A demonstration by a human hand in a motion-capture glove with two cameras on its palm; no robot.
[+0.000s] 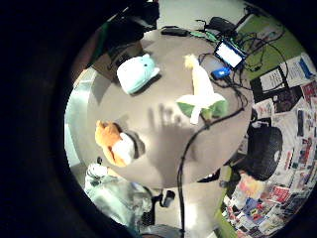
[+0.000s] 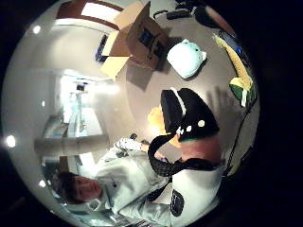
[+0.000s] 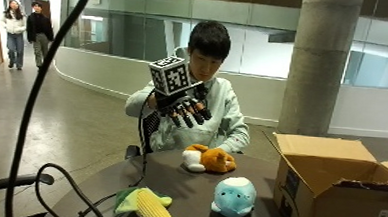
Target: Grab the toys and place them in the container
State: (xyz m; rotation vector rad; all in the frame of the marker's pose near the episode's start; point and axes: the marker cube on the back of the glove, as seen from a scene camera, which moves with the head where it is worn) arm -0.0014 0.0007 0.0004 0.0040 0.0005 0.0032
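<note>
Three plush toys lie on the round dark table. An orange and white fox lies nearest the person. A pale blue whale sits near the cardboard box. A yellow corn cob with green leaves lies at the table's near left. My gloved right hand is raised high above the table in front of the person's chest, fingers spread and straight, holding nothing.
The open cardboard box stands at the table's right with its flaps up. A black cable runs across the near left of the outside view. A concrete pillar stands behind the box. A small lit screen and cables lie on the table's far side.
</note>
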